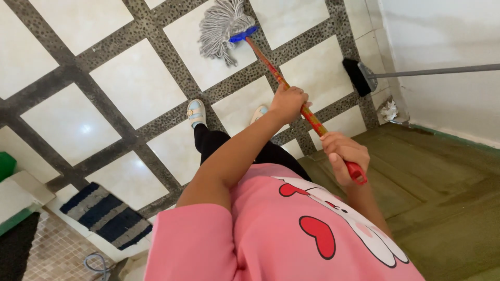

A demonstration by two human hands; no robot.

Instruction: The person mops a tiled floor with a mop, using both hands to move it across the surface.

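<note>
String mop [225,28]: upper centre, handle clasped by left hand [288,102] and right hand [344,156]. Broom [358,76] propped at upper right; striped mat [107,214] laid lower left.

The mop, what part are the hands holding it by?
Both hands grip the mop by its red handle. The left hand holds it partway down the stick, and the right hand holds it near the top end.

Grey mop [223,28], red handle [291,91], pink shirt [271,234].
</note>
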